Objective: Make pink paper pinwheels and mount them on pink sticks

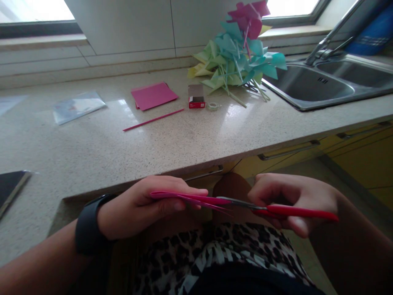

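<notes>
My left hand (144,205) pinches a pink sheet of paper (187,198), seen edge-on, below the counter's front edge. My right hand (291,200) grips red-handled scissors (294,211); their metal blades (242,203) point left and meet the paper's right edge. A black watch (89,229) sits on my left wrist. Both hands hover over my lap, above leopard-print fabric (215,254).
On the speckled counter (92,151) lie pink paper sheets (153,95), a pink straw (153,119), a small red box (196,97), a tape roll (213,106), a plastic sleeve (78,106) and a pile of paper pinwheels (239,53). A steel sink (322,82) lies right; yellow drawers (353,151) below.
</notes>
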A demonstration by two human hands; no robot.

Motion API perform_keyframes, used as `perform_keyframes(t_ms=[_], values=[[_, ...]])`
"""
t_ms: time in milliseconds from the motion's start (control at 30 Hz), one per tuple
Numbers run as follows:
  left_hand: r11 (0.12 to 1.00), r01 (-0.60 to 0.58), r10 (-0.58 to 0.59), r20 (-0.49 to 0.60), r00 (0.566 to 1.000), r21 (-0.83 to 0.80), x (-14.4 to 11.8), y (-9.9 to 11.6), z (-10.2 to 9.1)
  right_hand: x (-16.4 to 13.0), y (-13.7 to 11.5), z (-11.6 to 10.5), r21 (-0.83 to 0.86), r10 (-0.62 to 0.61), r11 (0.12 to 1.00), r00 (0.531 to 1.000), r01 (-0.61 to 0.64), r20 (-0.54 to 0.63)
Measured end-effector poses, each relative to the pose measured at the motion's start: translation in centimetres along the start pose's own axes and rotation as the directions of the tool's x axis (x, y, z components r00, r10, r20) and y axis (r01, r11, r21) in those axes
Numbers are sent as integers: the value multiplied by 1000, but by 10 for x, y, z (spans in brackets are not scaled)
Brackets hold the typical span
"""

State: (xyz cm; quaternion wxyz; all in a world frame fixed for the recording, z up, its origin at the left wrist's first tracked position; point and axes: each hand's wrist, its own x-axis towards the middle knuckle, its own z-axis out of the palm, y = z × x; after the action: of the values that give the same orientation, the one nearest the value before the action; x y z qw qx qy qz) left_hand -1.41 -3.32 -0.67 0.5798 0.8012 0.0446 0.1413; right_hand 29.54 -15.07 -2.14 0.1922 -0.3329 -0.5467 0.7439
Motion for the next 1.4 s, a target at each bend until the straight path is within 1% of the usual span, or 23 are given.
perform_keyframes(t_ms=[133, 267, 467, 600, 700, 900, 1100, 1400], values=[[999, -20, 20, -1, 1000, -28, 0, -2, 1, 0, 2, -1, -39, 3, 999, 1000, -3, 0], [999, -31, 31, 1, 1000, -32, 1, -2, 1, 0, -3, 0, -115, -21, 993, 1000, 18, -23], [1000, -12, 12, -5, 1000, -18, 0, -1, 1, -1, -8, 0, -181, 0, 983, 1000, -5, -26], [1000, -10, 10, -10, 1000, -11, 0, -1, 1, 0, -6, 0, -170, -12, 986, 999, 3, -51], [1000, -21, 21, -6, 1000, -5, -1, -1, 1, 0, -4, 0, -168, -33, 985, 998, 25, -44], [1000, -20, 20, 2, 1000, -11, 0, -2, 0, -3, -2, -1, -169, -1, 986, 999, -7, -48], [999, -23, 23, 7, 1000, -38, -1, -1, 1, -1, -2, 1, -145, 2, 989, 999, -10, -55], [998, -11, 12, 14, 1000, -58, 1, 1, 4, 4, 0, 3, -56, 18, 998, 1000, -18, 5]])
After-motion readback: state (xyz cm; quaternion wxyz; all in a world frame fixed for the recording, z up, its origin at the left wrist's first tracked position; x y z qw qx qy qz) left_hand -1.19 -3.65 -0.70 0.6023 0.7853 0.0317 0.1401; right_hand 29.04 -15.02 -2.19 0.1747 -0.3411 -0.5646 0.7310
